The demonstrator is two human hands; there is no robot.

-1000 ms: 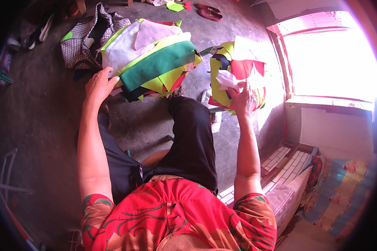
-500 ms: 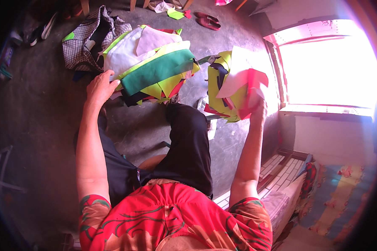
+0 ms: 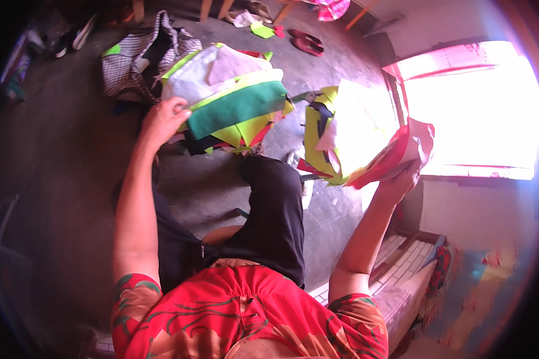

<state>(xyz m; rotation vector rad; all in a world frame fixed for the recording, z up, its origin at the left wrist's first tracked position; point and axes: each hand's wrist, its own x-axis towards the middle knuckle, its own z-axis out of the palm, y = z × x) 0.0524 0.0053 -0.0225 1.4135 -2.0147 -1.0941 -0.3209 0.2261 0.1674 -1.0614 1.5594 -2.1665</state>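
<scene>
A tall pile of cloth scraps (image 3: 239, 102) stands in front of me, with white, green, neon yellow and red pieces showing. My left hand (image 3: 166, 118) is at its left edge, fingers bent and the thumb a little apart, with nothing visible between them. To the right is a second, smaller stack of cloth scraps (image 3: 315, 140), yellow and dark at its side and washed out by glare on top. My right hand (image 3: 403, 179) is closed on a red and pink cloth piece (image 3: 395, 154), raised at the right of that stack.
A checked bag (image 3: 129, 75) lies behind the pile at the left. Red shoes (image 3: 306, 43) and a few scraps (image 3: 262, 30) are on the floor at the back, near wooden legs. A bright window (image 3: 470, 110) is at right, above a tiled ledge (image 3: 395, 257).
My right hand has moved right, carrying the red and pink cloth off the smaller stack. My left hand stays by the big pile, and the whole view has shifted slightly.
</scene>
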